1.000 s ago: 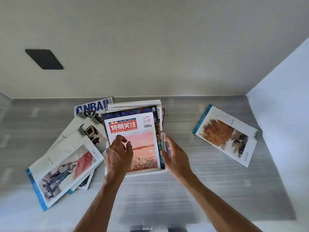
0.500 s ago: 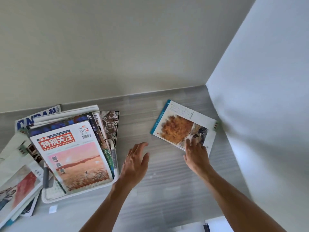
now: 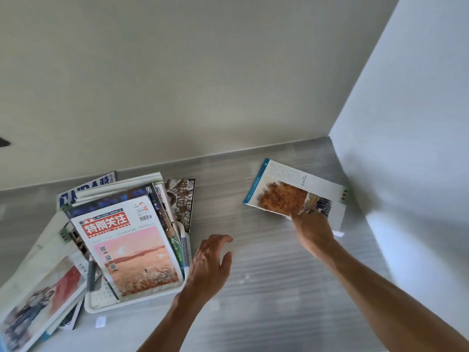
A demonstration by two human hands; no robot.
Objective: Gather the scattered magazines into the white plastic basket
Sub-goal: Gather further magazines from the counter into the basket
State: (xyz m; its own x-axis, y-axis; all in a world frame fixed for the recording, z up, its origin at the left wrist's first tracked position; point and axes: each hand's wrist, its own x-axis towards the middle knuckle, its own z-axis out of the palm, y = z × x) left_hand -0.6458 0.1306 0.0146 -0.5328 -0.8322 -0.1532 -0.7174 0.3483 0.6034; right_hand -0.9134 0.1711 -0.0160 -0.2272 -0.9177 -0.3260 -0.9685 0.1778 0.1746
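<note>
Hands reach over a grey surface (image 3: 279, 275) set in a corner between two pale walls. At the left sits the white basket (image 3: 106, 299), already holding a stack of magazines; the top one (image 3: 127, 250) has a red title block and a pink sunset cover. More magazines lie loose around the basket's left side, among them one with a red and grey cover picture (image 3: 38, 301) at the near left edge, and another (image 3: 181, 199) pokes out to the right behind the stack.

A second ago both hands were at the stack in the basket. Now the view has swung right — the right hand (image 3: 313, 232) has gone to the lone magazine (image 3: 284, 196) lying far right, close to the corner. Its near edge is lifted and curling upward, gripped by the right hand, though the fingers are hidden under the page. The left hand (image 3: 210, 265) has left the stack and hovers just right of the basket, fingers loosely spread, holding nothing.

This looks like the start of the next pickup — the outlying magazine is being raised to carry back left to the basket. The loose ones at the left remain to be gathered.
</note>
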